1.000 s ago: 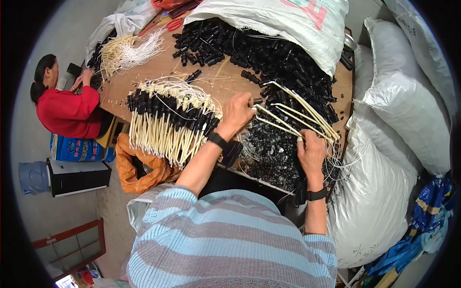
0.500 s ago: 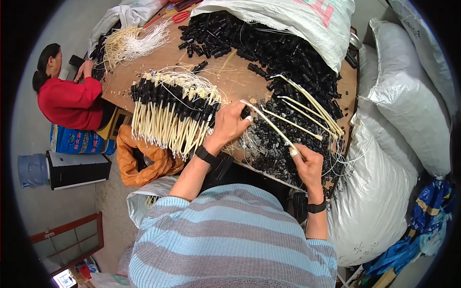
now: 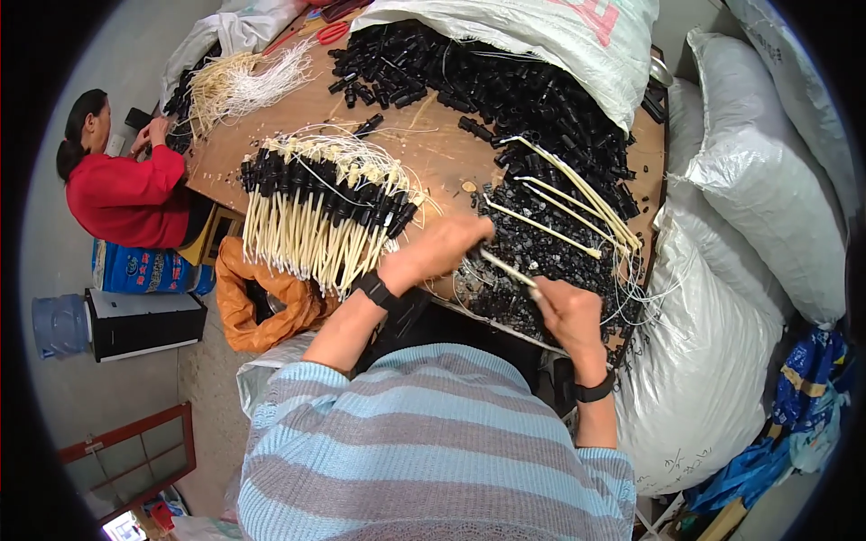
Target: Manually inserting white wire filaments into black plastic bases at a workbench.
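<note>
My right hand (image 3: 570, 314) pinches the near end of a cream sleeved wire (image 3: 507, 267), held slantwise over black crumbs. My left hand (image 3: 440, 245), smeared by motion, closes round the wire's upper end, where a dark piece, seemingly a black plastic tube, shows at its fingertips. Left of that hand lies a row of black tubular fittings (image 3: 311, 180) with cream sleeved wires (image 3: 298, 236) sticking out toward me. Several loose cream sleeved wires (image 3: 577, 187) rest on the crumbs beyond my right hand, their thin white ends trailing right.
A heap of black tubular pieces (image 3: 541, 104) spills from a white woven sack (image 3: 523, 20). White wire bundles (image 3: 262, 81) and red scissors (image 3: 333, 33) lie at the far left. Stuffed sacks (image 3: 713, 361) crowd the right. A co-worker in red (image 3: 131, 194) sits left.
My left hand has moved down and right along the wire, covering its upper end; less wire shows between my hands. My right hand has shifted slightly left.
</note>
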{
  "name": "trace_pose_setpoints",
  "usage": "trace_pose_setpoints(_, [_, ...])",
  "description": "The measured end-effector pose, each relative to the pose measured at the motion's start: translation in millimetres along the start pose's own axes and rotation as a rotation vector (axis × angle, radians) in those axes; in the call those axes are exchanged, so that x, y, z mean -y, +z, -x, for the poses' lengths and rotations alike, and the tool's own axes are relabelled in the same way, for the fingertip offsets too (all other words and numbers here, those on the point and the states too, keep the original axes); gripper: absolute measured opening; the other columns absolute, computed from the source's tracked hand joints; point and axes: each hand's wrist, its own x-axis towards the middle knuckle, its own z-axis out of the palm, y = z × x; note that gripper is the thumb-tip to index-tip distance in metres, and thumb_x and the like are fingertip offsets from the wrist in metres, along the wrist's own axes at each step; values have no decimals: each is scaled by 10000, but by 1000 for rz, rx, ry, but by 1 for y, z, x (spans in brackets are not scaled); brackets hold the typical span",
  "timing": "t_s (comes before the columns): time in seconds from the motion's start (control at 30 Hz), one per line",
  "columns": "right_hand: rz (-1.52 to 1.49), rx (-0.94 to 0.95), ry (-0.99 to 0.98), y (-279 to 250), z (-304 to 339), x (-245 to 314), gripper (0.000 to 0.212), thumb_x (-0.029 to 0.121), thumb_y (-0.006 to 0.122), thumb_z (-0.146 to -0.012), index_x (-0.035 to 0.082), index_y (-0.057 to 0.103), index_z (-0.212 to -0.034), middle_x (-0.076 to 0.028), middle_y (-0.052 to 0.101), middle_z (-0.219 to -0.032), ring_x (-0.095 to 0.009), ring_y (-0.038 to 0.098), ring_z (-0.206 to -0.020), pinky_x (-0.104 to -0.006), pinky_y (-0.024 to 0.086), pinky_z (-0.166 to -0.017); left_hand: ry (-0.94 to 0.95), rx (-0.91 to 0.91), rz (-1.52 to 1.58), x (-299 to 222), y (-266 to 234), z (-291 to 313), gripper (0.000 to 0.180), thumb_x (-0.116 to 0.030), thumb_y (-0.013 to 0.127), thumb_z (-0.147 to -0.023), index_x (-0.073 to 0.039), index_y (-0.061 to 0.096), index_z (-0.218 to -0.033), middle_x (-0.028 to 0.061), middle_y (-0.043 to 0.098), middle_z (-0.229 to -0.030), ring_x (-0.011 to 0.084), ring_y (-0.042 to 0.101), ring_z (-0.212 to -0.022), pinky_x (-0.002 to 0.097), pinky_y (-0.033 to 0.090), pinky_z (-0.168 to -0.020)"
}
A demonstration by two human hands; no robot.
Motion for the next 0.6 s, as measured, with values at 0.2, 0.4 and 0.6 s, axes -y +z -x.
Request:
trace_pose_setpoints(0.2, [-89,-335,133,27,-35,21,454,-58,635,-685,46,607,-1126,-175,620,-1086,-361,627,-936,-366,525,-764,128,33,32,-55,7,-8,367,-43,665,-748,-83,578,-1102,87,590,-834,327,608,-760,408,491,-654])
trace_pose_setpoints(0.4, [-1990,-205,160,0,-12,-37,223,251,564,-953,58,634,-867,-159,658,-1100,-1,413,-498,-174,310,-399,-585,-183,103,-1,3,20,169,-64,550,-885,-67,595,-1048,84,624,-693,145,628,-597,294,473,-514])
trace_pose_setpoints(0.6, [7,-75,-49,41,-33,28,262,114,762,-761,99,637,-990,-50,530,-631,-151,514,-521,-281,404,-481,-612,-179,975,-28,29,-1,211,-22,599,-835,0,637,-1041,-28,622,-761,59,526,-596,218,424,-531])
